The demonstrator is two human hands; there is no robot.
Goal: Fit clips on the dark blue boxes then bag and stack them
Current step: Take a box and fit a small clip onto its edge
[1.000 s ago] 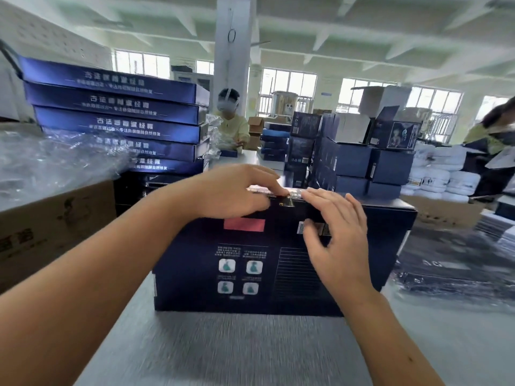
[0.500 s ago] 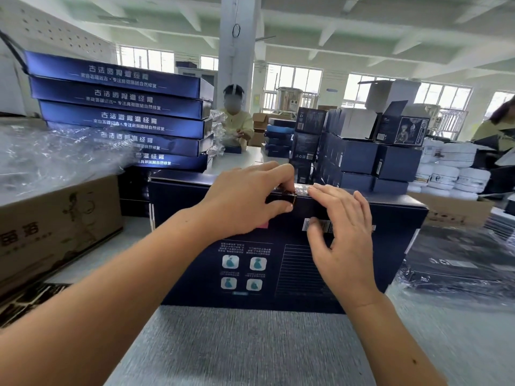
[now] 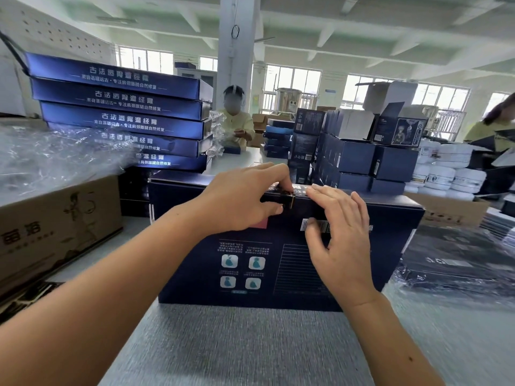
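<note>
Grey felt-textured table (image 3: 250,344), workshop: one dark blue cardboard box (image 3: 278,263) standing on edge at centre. Left hand (image 3: 239,201) pinches a small dark clip (image 3: 288,200), mostly hidden, at the top edge. Right hand (image 3: 340,232), fingers straight, presses the box face. Behind left, five flat blue boxes (image 3: 122,112) stacked; crinkled clear plastic bags (image 3: 55,154) beside them.

A white pillar (image 3: 237,79) rises at upper centre under a pale green beamed ceiling (image 3: 362,23). Bright windows (image 3: 292,79) line the far wall. The grey desk (image 3: 237,344) fills the lower frame; a perforated white wall (image 3: 55,32) stands upper left.
</note>
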